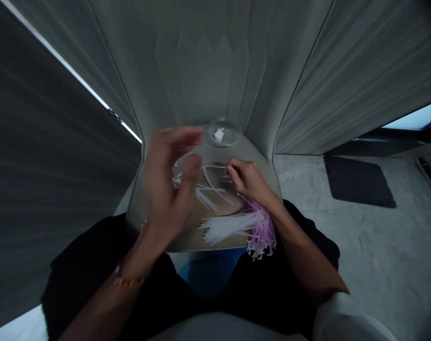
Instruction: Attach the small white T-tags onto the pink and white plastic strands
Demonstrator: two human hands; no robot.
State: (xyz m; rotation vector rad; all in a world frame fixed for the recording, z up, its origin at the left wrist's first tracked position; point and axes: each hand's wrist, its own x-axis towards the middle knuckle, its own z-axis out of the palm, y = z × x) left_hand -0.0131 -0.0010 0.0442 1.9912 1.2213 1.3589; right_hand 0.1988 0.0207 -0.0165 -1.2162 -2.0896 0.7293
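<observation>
My left hand (170,180) is raised over the left part of the chair seat (187,240), somewhat blurred, with its fingers apart and nothing in them. Over the seat's right side, my right hand (249,179) pinches the end of a thin white strand (213,166). Several loose white strands (207,199) lie between the hands. Nearer the front edge rests a thick bundle of white strands (229,227), beside a bundle of purple strands with pale tips (263,232), just below my right wrist. Part of a white-tipped pile is hidden behind my left hand.
A clear round dish (222,133) with a small white piece in it stands at the back of the seat, against the grey backrest (211,71). Something blue (211,272) is under the seat's front edge. A dark mat (357,182) lies on the floor at right.
</observation>
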